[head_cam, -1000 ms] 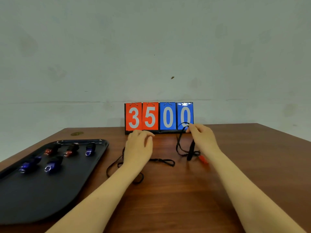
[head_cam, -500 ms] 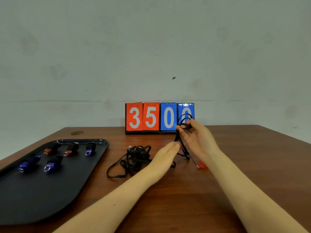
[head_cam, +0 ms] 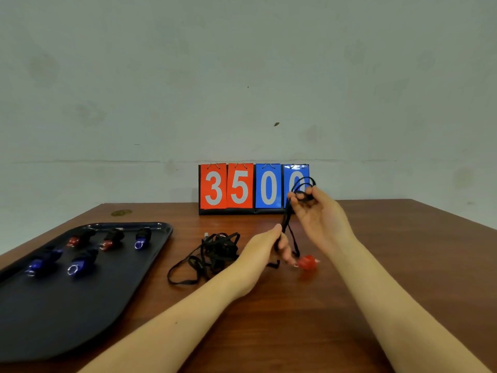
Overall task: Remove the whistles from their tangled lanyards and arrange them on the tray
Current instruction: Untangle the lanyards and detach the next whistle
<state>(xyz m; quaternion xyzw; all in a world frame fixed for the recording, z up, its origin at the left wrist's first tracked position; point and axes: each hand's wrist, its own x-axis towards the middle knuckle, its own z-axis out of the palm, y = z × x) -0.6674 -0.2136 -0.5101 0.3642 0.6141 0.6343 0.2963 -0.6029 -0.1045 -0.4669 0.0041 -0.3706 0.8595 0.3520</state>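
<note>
Red plastic whistle hangs low over the wooden table on a thin black cord. Right hand pinches the cord's top loop, left hand grips it lower down. Loose cord tangle lies beside the glossy dark tray holding five whistles.

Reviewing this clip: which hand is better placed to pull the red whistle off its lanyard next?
Left. The left hand grips the lanyard low down, just beside the red whistle, while the right hand pinches the loop higher up, farther from it.
</note>
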